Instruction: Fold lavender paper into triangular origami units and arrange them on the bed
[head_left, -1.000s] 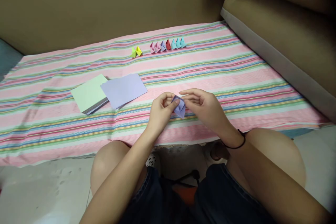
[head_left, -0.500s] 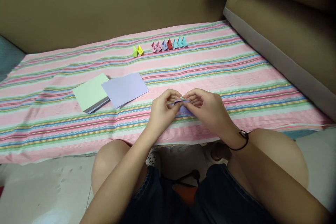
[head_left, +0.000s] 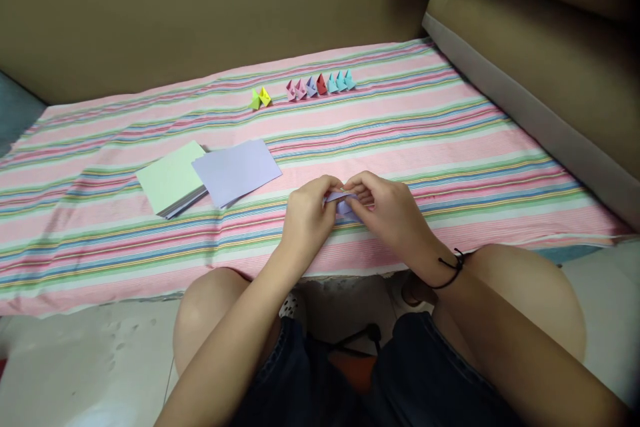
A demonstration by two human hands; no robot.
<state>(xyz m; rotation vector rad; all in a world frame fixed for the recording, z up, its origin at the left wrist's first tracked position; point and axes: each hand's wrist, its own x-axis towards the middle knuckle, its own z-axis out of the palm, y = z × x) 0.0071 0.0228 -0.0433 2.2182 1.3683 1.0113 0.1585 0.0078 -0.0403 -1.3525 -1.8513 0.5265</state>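
Between my two hands, just above the near edge of the striped cloth, is a small folded piece of purple paper (head_left: 345, 207). My left hand (head_left: 311, 208) grips it from the left, fingers curled over its far edge. From the right, my right hand (head_left: 381, 205) pinches it between thumb and fingers. Part of the paper is hidden behind the fingers, so its full shape does not show. To the left lies a flat sheet of purple paper (head_left: 237, 172), partly over a stack of paper (head_left: 170, 177) with a light green sheet on top.
Several folded paper figures (head_left: 321, 85) in pink, purple, red and light blue stand in a row at the back. Beside them are two yellow and lime figures (head_left: 261, 99). A brown cushion (head_left: 540, 73) borders the striped cloth (head_left: 400, 147) on the right.
My fingers have shifted on the folded purple paper; a flat strip of it now shows between them. My left thumb has drawn back, and my right hand has moved slightly left.
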